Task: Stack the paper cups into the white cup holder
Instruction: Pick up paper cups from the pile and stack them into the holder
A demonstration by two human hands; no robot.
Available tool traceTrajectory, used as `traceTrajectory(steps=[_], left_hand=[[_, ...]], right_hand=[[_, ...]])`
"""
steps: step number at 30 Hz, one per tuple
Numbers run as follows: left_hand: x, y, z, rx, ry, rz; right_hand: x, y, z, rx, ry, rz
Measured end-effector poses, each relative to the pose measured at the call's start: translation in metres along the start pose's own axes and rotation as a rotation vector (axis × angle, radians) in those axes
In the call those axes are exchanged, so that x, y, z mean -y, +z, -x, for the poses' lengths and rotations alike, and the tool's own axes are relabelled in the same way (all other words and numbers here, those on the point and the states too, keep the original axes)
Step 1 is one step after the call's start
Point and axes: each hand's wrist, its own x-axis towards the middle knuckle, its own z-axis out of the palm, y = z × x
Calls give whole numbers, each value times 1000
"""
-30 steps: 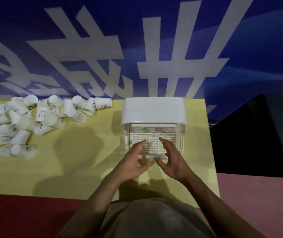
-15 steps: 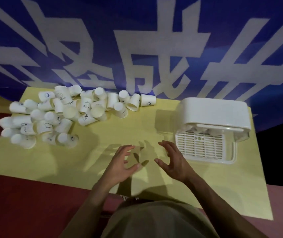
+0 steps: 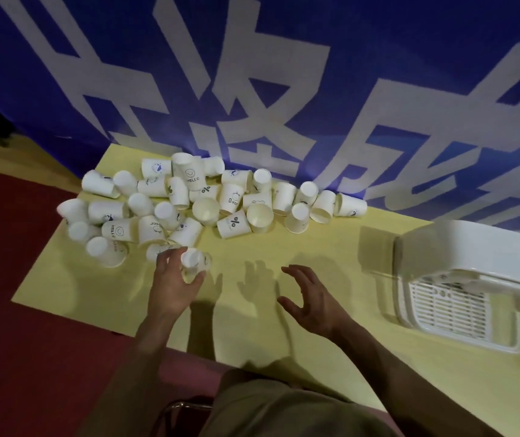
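Note:
Several white paper cups [image 3: 208,200] with small printed marks lie in a loose heap on the far left of the yellow table [image 3: 284,310], most on their sides. My left hand [image 3: 173,285] is at the near edge of the heap, its fingers and thumb curled round one paper cup [image 3: 193,267]. My right hand [image 3: 310,298] hovers over the table's middle, fingers spread and slightly bent, holding nothing. The white cup holder [image 3: 473,257] stands at the right, with a white grille tray [image 3: 448,310] at its base, partly cut off by the frame.
A blue banner [image 3: 252,89] with large white characters hangs right behind the table. A dark red floor [image 3: 16,310] lies to the left and near side. A chair frame [image 3: 183,408] and my lap show at the bottom.
Both hands left the cup holder and moved left across the table. My view swung left with them. My left hand reached the heap and took hold of one cup.

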Motion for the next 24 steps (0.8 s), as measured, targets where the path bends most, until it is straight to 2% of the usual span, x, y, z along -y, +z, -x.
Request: traceTrajectory(steps=[6, 11, 14, 22, 24], left_hand=[[9, 3, -19, 88, -36, -89], [3, 10, -32, 140, -84, -90], [4, 16, -34, 198, -53, -72], [-10, 30, -34, 206, -175, 195], [-8, 39, -32, 260, -176, 229]], right_hand=[[0, 1, -11, -46, 39, 8], [-7, -6, -20, -52, 26, 41], [-12, -13, -38, -48, 26, 43], [-8, -14, -128, -54, 17, 186], [-1, -10, -151, -49, 22, 244]])
